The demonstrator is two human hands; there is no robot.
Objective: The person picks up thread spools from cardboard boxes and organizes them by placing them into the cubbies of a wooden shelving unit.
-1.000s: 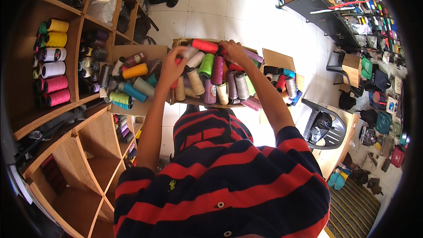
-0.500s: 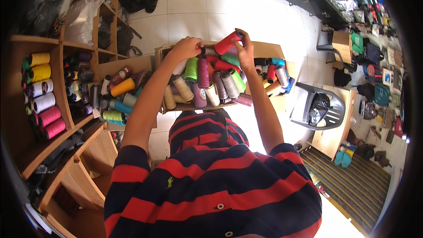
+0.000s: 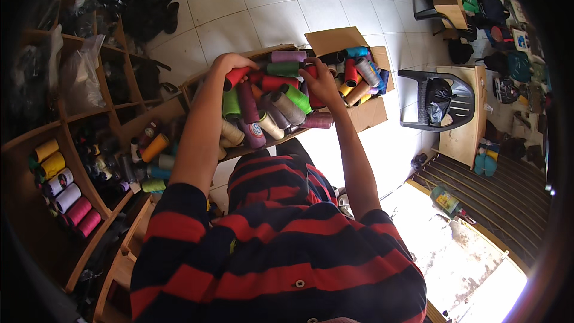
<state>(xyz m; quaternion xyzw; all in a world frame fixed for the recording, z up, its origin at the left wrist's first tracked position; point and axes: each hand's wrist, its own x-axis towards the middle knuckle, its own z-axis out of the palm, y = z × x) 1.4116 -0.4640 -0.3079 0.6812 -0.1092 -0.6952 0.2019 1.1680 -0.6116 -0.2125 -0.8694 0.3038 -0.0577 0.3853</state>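
A cardboard box (image 3: 292, 139) in front of me is heaped with thread spools in many colours. At its far left side, my left hand (image 3: 234, 63) is closed over a red thread spool (image 3: 237, 78) whose dark end points toward me. My right hand (image 3: 323, 86) reaches in at the right part of the heap, fingers bent around a red thread spool (image 3: 311, 71), partly hidden by the hand. Between the hands lie a dark green spool (image 3: 283, 69), a mauve spool (image 3: 288, 57) and a bright green spool (image 3: 297, 99). A purple spool (image 3: 247, 103) leans beside my left wrist.
Another open box (image 3: 372, 112) of spools stands to the right, with more spools on the left, including an orange one (image 3: 155, 148). A wooden shelf (image 3: 89, 203) holds yellow, white and pink spools. A dark plastic chair (image 3: 460, 104) with a black bag stands at right.
My right hand has lowered the red spool from above the box into the heap. My left hand has shifted left and now holds a red spool in plainer sight. The view has turned slightly.
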